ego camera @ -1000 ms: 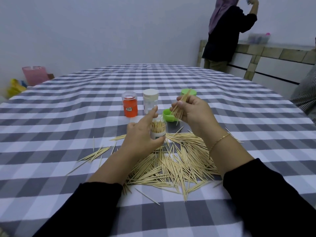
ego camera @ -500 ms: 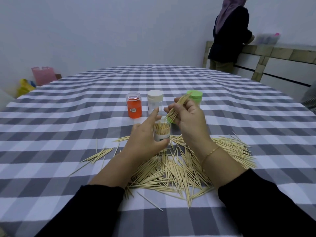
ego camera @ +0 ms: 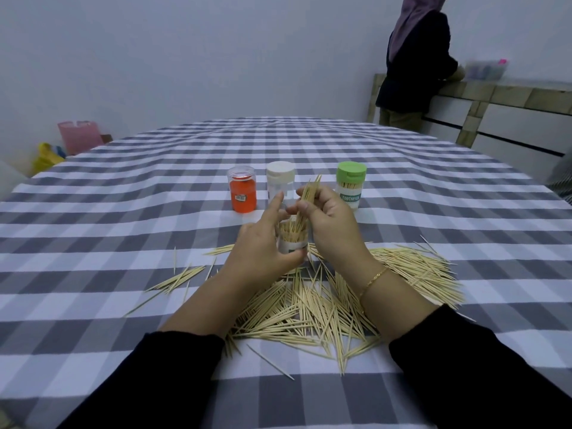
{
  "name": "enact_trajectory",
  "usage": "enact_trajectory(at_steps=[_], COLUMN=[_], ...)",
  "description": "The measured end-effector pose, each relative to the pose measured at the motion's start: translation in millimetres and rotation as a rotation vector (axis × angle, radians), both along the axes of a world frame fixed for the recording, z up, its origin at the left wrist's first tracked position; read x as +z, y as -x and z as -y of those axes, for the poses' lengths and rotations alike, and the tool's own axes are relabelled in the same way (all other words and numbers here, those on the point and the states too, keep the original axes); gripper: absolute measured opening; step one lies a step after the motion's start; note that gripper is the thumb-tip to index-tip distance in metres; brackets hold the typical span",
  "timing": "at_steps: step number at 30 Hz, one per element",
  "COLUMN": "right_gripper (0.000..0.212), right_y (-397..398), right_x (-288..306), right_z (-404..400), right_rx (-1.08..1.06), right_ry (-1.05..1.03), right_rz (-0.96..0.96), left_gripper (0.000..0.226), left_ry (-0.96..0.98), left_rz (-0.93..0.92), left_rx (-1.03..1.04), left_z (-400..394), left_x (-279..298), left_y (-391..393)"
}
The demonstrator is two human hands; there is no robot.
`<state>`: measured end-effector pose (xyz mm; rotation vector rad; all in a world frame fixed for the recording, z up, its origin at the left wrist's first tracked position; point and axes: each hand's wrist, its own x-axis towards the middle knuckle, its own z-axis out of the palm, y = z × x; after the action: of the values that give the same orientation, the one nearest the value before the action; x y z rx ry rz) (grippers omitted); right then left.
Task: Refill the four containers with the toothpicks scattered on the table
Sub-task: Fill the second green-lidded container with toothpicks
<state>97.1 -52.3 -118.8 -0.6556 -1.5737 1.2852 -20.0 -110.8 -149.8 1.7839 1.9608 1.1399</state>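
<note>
My left hand [ego camera: 263, 252] grips a small clear open container [ego camera: 292, 241] partly filled with toothpicks, standing on the table. My right hand [ego camera: 331, 224] pinches a bundle of toothpicks [ego camera: 308, 199], its lower ends dipping into that container. Behind them stand an orange container with a clear lid [ego camera: 243, 190], a white-lidded container [ego camera: 281, 181] and a green-lidded toothpick container [ego camera: 350, 185], all upright. A big heap of scattered toothpicks [ego camera: 309, 308] lies under my forearms, with a second pile [ego camera: 418, 270] to the right and a few strays [ego camera: 179, 278] to the left.
A grey and white checked cloth [ego camera: 123, 212] covers the round table. A person in dark clothes [ego camera: 414, 66] stands at a counter [ego camera: 510, 97] at the back right. A pink bin [ego camera: 79, 136] and yellow bags [ego camera: 46, 156] sit on the floor at the left.
My right hand has brought the bundle left and down, from beside the container to over it, with the ends now inside. The green-lidded container is now uncovered. The view shifted slightly.
</note>
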Motion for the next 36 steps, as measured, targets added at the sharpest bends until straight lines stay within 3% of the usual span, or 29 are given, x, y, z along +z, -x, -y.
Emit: enact_trajectory(at_steps=[5, 16, 25, 28, 36], right_gripper=[0.044, 0.026, 0.04, 0.032, 0.037], right_y=[-2.9, -3.1, -5.9, -3.5, -5.1], right_x=[-4.1, -6.9, -6.9, -10.5, -8.3], right_z=[2.3, 3.5, 6.4, 5.5, 10.1], right_rx=[0.036, 0.023, -0.046, -0.026, -0.115], right_ry=[-0.031, 0.012, -0.118, -0.121, -0.358], right_rz=[0.062, 0.144, 0.064, 0.144, 0.439], left_gripper=[0.107, 0.105, 0.106, 0.106, 0.104], left_ry=[-0.015, -0.015, -0.02, -0.013, -0.008], left_rz=[-0.014, -0.022, -0.037, -0.038, -0.026], left_rx=[-0.004, -0.001, 0.002, 0.0, -0.001], left_z=[-0.6, 0.0, -0.9, -0.7, 0.8], left_x=[0.0, 0.4, 1.0, 1.5, 3.9], left_y=[0.3, 0.1, 0.3, 0.4, -0.7])
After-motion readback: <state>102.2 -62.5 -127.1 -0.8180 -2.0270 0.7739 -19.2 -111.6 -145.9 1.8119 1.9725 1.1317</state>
